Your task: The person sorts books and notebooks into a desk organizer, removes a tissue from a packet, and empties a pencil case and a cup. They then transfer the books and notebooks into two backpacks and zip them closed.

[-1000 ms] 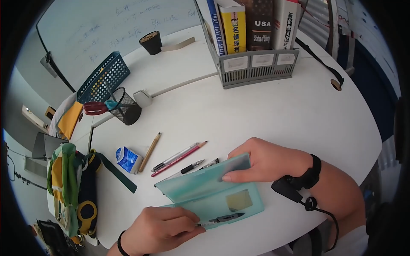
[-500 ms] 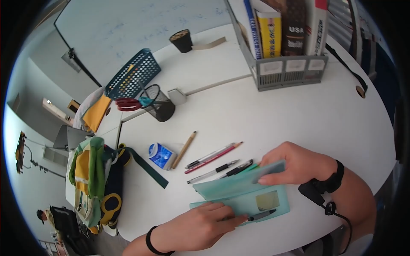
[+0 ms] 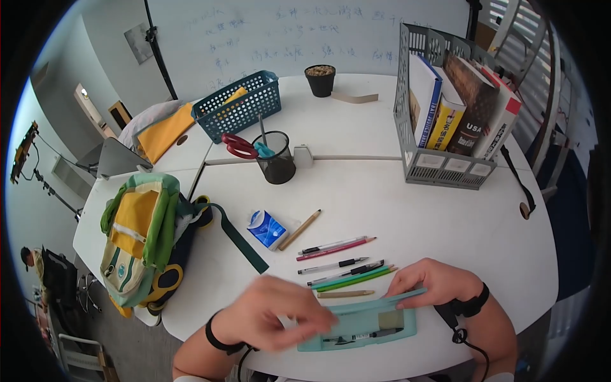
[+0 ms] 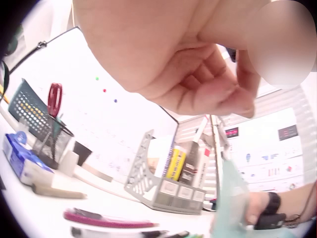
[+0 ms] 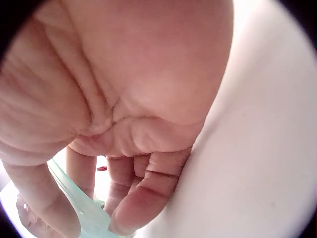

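Observation:
A translucent teal pencil case point(image 3: 408, 325) lies at the desk's near side with its lid point(image 3: 364, 307) raised. My right hand point(image 3: 439, 283) pinches the lid between thumb and fingers. Inside the case are a dark pen point(image 3: 385, 332) and a square yellowish patch point(image 3: 389, 319). My left hand point(image 3: 273, 312), blurred, hovers over the case's left end with loosely bent fingers and nothing in them. Beyond the lid lie a short tan pencil point(image 3: 347, 294), green pencils point(image 3: 366, 278), black-gripped pens point(image 3: 334, 265) and a dark pink pencil point(image 3: 337, 249).
A blue-white tissue pack point(image 3: 267, 229) and a thick wooden pencil point(image 3: 300, 230) lie left of the row. A green and yellow backpack point(image 3: 137, 235) stands at left. Farther back are a mesh pen cup point(image 3: 277, 167), a blue basket point(image 3: 251, 105) and a grey book holder point(image 3: 449, 175).
My left hand has come away from the pen in the case and lifted up and left. The lid stays in my right hand. The head view has turned, showing more of the desk.

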